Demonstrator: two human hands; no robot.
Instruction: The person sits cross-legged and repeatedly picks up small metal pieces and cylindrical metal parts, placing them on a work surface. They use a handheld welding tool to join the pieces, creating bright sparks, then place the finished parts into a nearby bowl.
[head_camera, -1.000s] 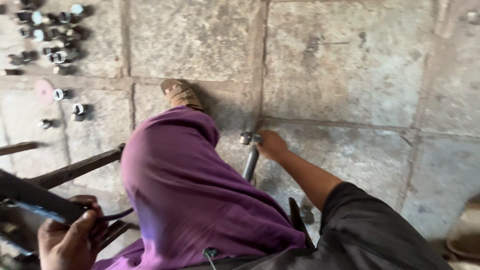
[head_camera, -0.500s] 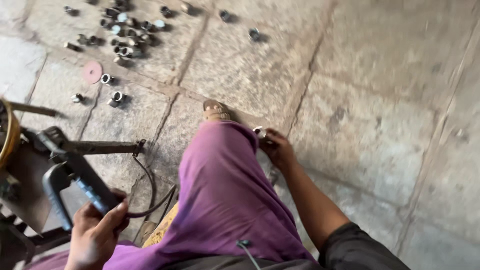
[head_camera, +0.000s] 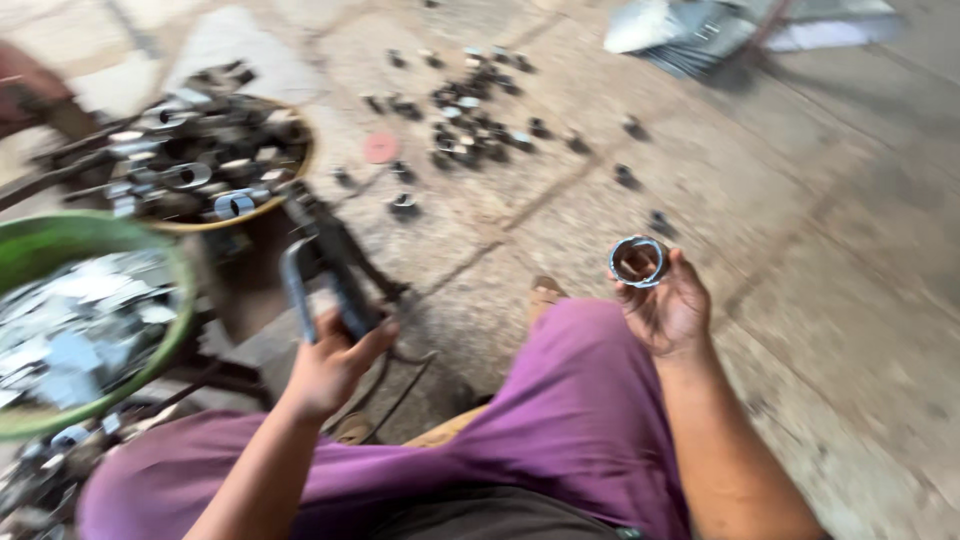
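Observation:
My right hand (head_camera: 668, 308) is raised above my purple-clad knee and holds a shiny metal ring (head_camera: 638, 260) in its fingertips. My left hand (head_camera: 335, 362) grips the dark handle of a hand-operated metal tool (head_camera: 318, 268) that stands in front of me on the left. My leg in purple cloth (head_camera: 560, 420) stretches forward, with a sandalled foot (head_camera: 545, 296) on the stone floor. The picture is blurred by head motion.
A green tub (head_camera: 150, 350) of flat metal scraps sits at the left. Behind it a brown-rimmed basin (head_camera: 290, 180) holds metal rings. Several small rings (head_camera: 480, 110) and a pink disc (head_camera: 381, 148) lie scattered on the stone floor. Metal sheets (head_camera: 700, 30) lie at the top right.
My right hand has lifted from the floor beside my foot, with the metal ring in its fingers. The view has swung left, and the tubs have come into sight.

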